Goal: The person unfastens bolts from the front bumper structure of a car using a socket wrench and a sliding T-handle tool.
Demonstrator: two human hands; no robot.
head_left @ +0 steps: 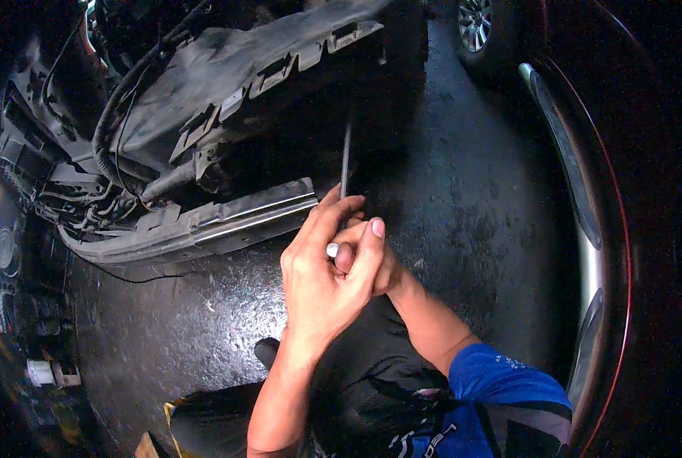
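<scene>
My left hand (316,267) is closed, its fingers curled about a slim metal rod (345,162) and its thumb lying across the right side. Behind it, partly covered, is my right hand (387,269), also closed around the rod; one fingertip shows beside the rod's whitish end. The two hands touch. Up and away from me the rod runs toward the dark underside of a car's stripped front end (226,84). A silvery bumper beam (238,217) lies just left of my fingers. The rod's far tip is lost in shadow.
Hoses and cables (108,126) hang at the left of the car front. To the right stands a dark red vehicle with a side step (562,145); a wheel (475,24) shows at the top. A white container (41,372) sits at lower left. The dark floor (181,313) looks wet.
</scene>
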